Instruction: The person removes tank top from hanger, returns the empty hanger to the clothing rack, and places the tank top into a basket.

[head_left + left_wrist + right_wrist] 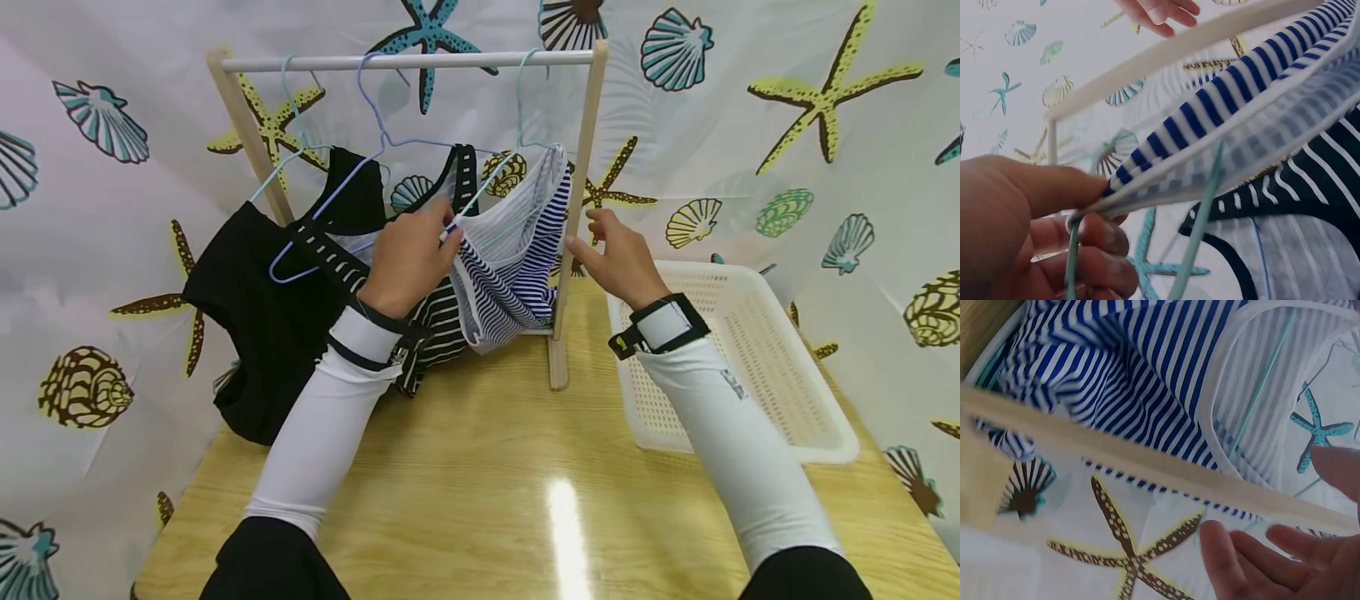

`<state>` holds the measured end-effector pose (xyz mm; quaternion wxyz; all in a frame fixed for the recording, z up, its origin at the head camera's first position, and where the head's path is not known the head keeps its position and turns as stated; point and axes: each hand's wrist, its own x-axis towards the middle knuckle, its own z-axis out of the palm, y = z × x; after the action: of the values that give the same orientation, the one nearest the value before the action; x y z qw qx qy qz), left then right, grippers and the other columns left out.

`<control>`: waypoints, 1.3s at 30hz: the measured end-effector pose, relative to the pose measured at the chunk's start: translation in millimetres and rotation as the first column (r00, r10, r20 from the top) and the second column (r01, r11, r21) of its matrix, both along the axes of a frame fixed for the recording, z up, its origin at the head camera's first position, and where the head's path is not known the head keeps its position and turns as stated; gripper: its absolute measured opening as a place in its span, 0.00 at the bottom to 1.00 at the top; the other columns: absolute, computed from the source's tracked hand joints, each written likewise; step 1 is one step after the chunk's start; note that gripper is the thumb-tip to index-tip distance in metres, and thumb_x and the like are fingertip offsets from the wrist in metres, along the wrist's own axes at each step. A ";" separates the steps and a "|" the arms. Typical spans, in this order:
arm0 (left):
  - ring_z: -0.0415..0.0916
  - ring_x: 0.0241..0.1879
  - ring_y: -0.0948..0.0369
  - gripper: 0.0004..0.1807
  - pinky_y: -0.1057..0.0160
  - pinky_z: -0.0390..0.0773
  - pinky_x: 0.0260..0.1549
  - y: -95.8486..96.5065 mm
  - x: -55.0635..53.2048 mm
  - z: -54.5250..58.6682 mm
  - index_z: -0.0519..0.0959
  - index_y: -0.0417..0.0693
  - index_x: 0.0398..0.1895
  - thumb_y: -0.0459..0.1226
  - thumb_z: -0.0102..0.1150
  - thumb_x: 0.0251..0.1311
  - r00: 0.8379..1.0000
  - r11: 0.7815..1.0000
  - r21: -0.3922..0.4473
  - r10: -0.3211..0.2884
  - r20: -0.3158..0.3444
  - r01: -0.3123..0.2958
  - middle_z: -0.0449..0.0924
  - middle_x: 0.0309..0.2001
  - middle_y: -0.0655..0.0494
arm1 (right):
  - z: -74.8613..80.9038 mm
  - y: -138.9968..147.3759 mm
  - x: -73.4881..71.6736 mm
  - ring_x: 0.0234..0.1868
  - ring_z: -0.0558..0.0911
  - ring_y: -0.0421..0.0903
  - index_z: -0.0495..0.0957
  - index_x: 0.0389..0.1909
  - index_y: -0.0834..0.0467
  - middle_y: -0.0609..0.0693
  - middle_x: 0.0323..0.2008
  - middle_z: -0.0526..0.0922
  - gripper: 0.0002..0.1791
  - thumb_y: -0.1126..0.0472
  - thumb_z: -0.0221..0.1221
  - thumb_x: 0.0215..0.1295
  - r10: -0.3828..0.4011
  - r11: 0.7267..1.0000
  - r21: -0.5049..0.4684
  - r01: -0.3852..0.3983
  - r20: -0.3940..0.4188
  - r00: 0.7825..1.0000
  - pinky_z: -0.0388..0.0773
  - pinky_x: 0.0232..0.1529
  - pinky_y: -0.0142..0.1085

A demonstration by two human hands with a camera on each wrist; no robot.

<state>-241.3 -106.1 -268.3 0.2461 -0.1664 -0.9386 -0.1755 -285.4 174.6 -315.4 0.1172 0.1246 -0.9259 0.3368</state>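
A blue-and-white striped tank top (517, 267) hangs from a mint-green hanger (519, 100) at the rail's right end. My left hand (411, 254) pinches the top's shoulder edge between thumb and fingers, at the hanger's lower left end. In the left wrist view the white-bound strap (1166, 167) is stretched taut from that pinch, with a green hanger arm (1200, 231) crossing the cloth. Beside the rack's right post (583, 167), my right hand (618, 257) is held with fingers loosely spread and nothing in them. The striped top's other shoulder hangs just left of that post.
Left of the striped top, a black garment (262, 325) and a black-and-white striped one (442, 321) hang on a green and a blue hanger (371, 92). A white plastic basket (780, 367) stands at right on the wooden table (480, 500). A shell-patterned sheet (862, 208) lies behind.
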 end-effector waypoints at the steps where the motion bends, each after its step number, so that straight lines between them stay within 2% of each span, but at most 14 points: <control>1: 0.74 0.20 0.52 0.12 0.55 0.66 0.17 -2.6 -0.7 -1.2 0.76 0.43 0.45 0.42 0.54 0.68 1.000 1.000 0.020 0.019 -0.007 -0.018 0.76 0.20 0.49 | 0.5 -2.3 -4.3 0.62 0.71 0.62 0.58 0.70 0.62 0.67 0.62 0.70 0.34 0.48 0.54 0.70 -0.009 1.000 -0.019 0.009 0.001 1.000 0.67 0.58 0.55; 4: 0.77 0.23 0.49 0.12 0.52 0.69 0.19 -7.5 -2.3 -5.0 0.77 0.44 0.46 0.42 0.54 0.68 0.998 0.995 0.076 0.061 -0.018 -0.059 0.80 0.25 0.46 | 0.9 -8.9 -16.0 0.63 0.70 0.61 0.56 0.71 0.61 0.65 0.64 0.69 0.34 0.49 0.52 0.71 -0.041 0.997 -0.073 0.040 -0.020 0.999 0.66 0.60 0.52; 8: 0.78 0.26 0.49 0.12 0.51 0.70 0.21 -7.4 -5.3 -8.8 0.77 0.44 0.45 0.42 0.54 0.68 0.996 0.988 0.134 0.081 -0.034 -0.076 0.83 0.29 0.46 | 0.1 -15.0 -26.5 0.62 0.72 0.60 0.56 0.71 0.61 0.64 0.61 0.72 0.31 0.54 0.52 0.72 -0.066 0.989 -0.133 0.056 -0.073 0.995 0.69 0.60 0.50; 15: 0.75 0.21 0.53 0.12 0.54 0.68 0.18 -2.8 -9.8 -12.7 0.79 0.42 0.44 0.41 0.55 0.66 0.994 0.976 0.202 0.099 -0.052 -0.087 0.80 0.24 0.49 | -3.3 -20.0 -33.5 0.56 0.78 0.58 0.62 0.67 0.61 0.63 0.53 0.78 0.26 0.60 0.52 0.71 -0.090 0.981 -0.182 0.066 -0.126 0.988 0.75 0.52 0.50; 21: 0.67 0.17 0.56 0.15 0.59 0.61 0.15 -0.5 -8.4 -18.7 0.79 0.44 0.41 0.47 0.55 0.66 0.998 0.965 0.252 0.067 -0.001 -0.064 0.70 0.17 0.52 | -14.2 -20.8 -33.1 0.46 0.82 0.59 0.62 0.65 0.66 0.66 0.47 0.80 0.24 0.63 0.51 0.72 -0.092 0.992 -0.097 0.076 -0.171 0.981 0.80 0.42 0.50; 25: 0.63 0.15 0.56 0.15 0.59 0.58 0.15 0.1 -6.4 -22.5 0.81 0.46 0.42 0.47 0.53 0.68 0.999 0.968 0.248 0.034 -0.020 -0.028 0.64 0.15 0.54 | -18.7 -22.6 -31.1 0.41 0.83 0.59 0.64 0.61 0.68 0.66 0.44 0.81 0.21 0.64 0.52 0.71 -0.070 0.996 -0.062 0.060 -0.186 0.980 0.80 0.38 0.50; 33: 0.60 0.12 0.57 0.14 0.60 0.57 0.13 7.6 -10.6 -12.9 0.82 0.45 0.44 0.42 0.49 0.69 0.996 0.969 0.243 -0.030 -0.084 0.049 0.62 0.13 0.55 | -1.5 -22.0 -32.8 0.41 0.83 0.59 0.66 0.57 0.67 0.65 0.43 0.81 0.17 0.65 0.52 0.71 -0.043 0.996 -0.082 0.029 -0.180 0.983 0.79 0.40 0.51; 39: 0.58 0.11 0.57 0.13 0.60 0.56 0.12 12.2 -11.5 -10.9 0.82 0.44 0.43 0.40 0.49 0.68 0.995 0.965 0.257 -0.034 -0.098 0.058 0.60 0.13 0.55 | 1.7 -18.8 -33.6 0.40 0.82 0.58 0.66 0.56 0.66 0.64 0.43 0.81 0.16 0.64 0.52 0.71 -0.050 0.995 -0.091 0.036 -0.156 0.986 0.79 0.40 0.50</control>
<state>-252.7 -93.9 -279.3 0.3048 -0.1627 -0.8910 -0.2946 -318.9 155.9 -313.7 0.2030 0.1258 -0.9005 0.3635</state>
